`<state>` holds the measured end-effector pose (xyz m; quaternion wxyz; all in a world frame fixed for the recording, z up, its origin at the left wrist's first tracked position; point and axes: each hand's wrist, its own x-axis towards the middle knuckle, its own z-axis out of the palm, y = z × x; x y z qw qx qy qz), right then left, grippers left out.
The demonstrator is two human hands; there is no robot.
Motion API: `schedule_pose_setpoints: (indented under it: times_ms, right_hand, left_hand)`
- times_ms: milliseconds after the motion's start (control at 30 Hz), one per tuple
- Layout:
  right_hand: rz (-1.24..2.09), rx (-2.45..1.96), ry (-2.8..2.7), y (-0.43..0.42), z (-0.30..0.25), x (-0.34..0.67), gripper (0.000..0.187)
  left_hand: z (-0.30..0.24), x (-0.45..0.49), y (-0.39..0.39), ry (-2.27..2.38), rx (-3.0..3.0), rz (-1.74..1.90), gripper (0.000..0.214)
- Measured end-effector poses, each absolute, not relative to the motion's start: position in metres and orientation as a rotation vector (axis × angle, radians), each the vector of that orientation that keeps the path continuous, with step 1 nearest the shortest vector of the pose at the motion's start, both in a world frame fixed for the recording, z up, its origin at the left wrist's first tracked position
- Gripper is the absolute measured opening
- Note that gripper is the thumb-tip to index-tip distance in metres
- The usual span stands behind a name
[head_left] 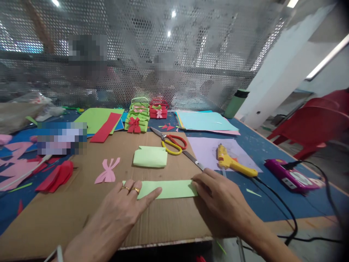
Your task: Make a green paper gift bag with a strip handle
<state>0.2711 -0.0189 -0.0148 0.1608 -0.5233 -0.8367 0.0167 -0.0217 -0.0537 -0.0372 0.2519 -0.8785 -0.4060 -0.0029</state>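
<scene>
A light green paper strip (171, 189) lies lengthwise on the brown cardboard. At its left end my left hand (124, 205) grips the paper, with the thumb laid along it and rings on two fingers. My right hand (218, 198) is closed at the strip's right end, its fingertips partly hidden. Just beyond the strip sits a small folded light green paper bag body (150, 158). A pink paper bow cutout (109, 171) rests to its left. Scissors (170, 142) with red and yellow handles lie behind it, and a metal blade (193, 160) points toward my right hand.
A yellow glue gun (234, 163) lies on lilac paper (196, 143) at right, its cord trailing near a purple power strip (291, 176). Finished green paper bags (137, 123), a red one (158, 112), paper sheets (207, 120) and a green bottle (236, 104) stand behind.
</scene>
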Motion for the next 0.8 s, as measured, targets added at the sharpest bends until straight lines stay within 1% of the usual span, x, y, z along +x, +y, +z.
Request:
schedule_pose_setpoints:
  times_ms: [233, 367, 533, 667, 800]
  right_hand:
    - [0.328, -1.632, -2.302, -0.015, -0.01, 0.262, 0.007]
    - [0.483, -1.574, -2.251, -0.012, -0.013, 0.261, 0.008]
    - [0.356, -1.524, -2.256, -0.012, -0.02, 0.261, 0.015]
    - [0.292, -1.56, -2.28, -0.011, -0.024, 0.26, 0.013]
    - [0.14, -1.428, -2.351, -0.012, -0.027, 0.259, 0.019]
  left_hand:
    - [-0.038, -0.027, -0.054, -1.119, -2.423, -0.073, 0.068]
    - [-0.04, -0.027, -0.054, -1.08, -2.408, -0.084, 0.069]
    - [-0.036, -0.023, -0.056, -1.093, -2.402, -0.057, 0.073]
    - [-0.034, -0.021, -0.056, -1.091, -2.406, -0.063, 0.073]
    - [-0.036, -0.021, -0.054, -1.09, -2.391, -0.059, 0.073]
